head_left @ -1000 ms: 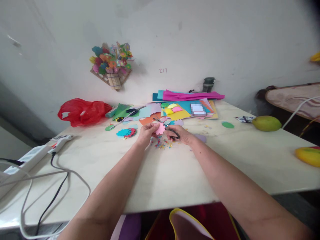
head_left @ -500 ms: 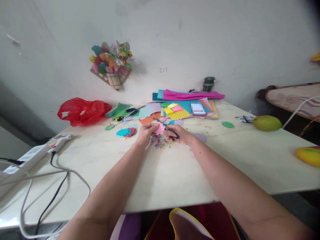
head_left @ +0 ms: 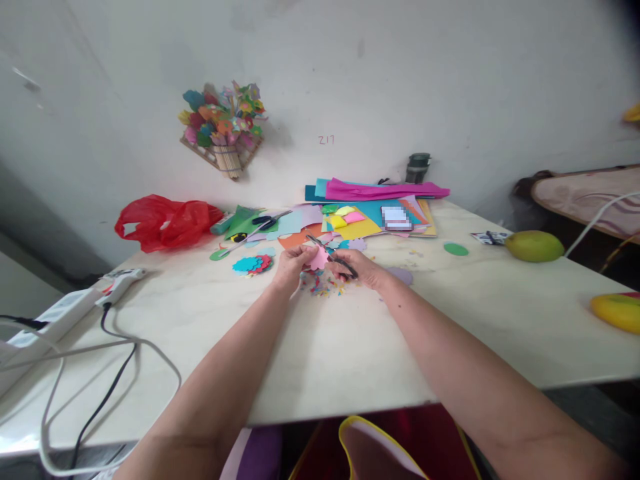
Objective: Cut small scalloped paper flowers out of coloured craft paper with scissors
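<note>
Between the fingers of my left hand (head_left: 293, 264) is a pink paper piece (head_left: 319, 258) with a scalloped edge. My right hand (head_left: 357, 267) is closed around the dark handles of a pair of scissors (head_left: 325, 249), whose blades lie at the upper edge of the pink paper. Tiny coloured paper scraps (head_left: 324, 287) are scattered on the table below both hands. Left of my left hand lies a pile of blue scalloped paper shapes (head_left: 248, 265), with red scalloped paper (head_left: 265, 264) beside it. A purple paper piece (head_left: 401, 275) rests right of my right hand.
Coloured paper sheets (head_left: 300, 221), a second pair of scissors (head_left: 265, 221) and a phone (head_left: 397, 218) lie at the back. A red plastic bag (head_left: 163, 223) is at the back left. Power strips (head_left: 60, 319) with cables occupy the left; a green mango (head_left: 534, 247) sits right.
The pink paper has shifted very slightly left and turned a little in my fingers. Both hands keep their grips, and the rest of the table looks the same.
</note>
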`<state>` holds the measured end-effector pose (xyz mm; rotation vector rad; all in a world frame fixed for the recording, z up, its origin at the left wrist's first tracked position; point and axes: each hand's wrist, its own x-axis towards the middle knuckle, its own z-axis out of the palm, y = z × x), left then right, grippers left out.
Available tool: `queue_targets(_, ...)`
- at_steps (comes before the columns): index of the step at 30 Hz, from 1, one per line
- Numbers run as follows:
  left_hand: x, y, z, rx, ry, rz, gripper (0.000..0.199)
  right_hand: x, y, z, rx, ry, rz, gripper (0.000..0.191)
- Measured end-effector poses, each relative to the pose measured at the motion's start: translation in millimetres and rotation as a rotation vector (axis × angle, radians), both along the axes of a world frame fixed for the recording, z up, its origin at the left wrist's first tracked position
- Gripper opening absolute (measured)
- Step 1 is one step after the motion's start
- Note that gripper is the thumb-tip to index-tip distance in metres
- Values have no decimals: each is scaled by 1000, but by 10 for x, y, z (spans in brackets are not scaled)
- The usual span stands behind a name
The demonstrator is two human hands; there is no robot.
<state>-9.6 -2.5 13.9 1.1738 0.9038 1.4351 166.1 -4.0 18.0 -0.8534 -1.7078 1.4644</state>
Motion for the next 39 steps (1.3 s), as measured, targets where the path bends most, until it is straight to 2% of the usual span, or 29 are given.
queue_targets(10, 5, -14, 7, 21, 5, 1, 33, 2, 45, -46, -6, -5, 11, 33)
queue_targets(18, 17, -25, 22, -3, 0, 23, 34, -27, -19, 25, -30, -13, -19, 34)
queue_targets(39, 1, -13, 14, -12, -10, 35, 35, -69, -7, 30, -53, 26, -58, 37)
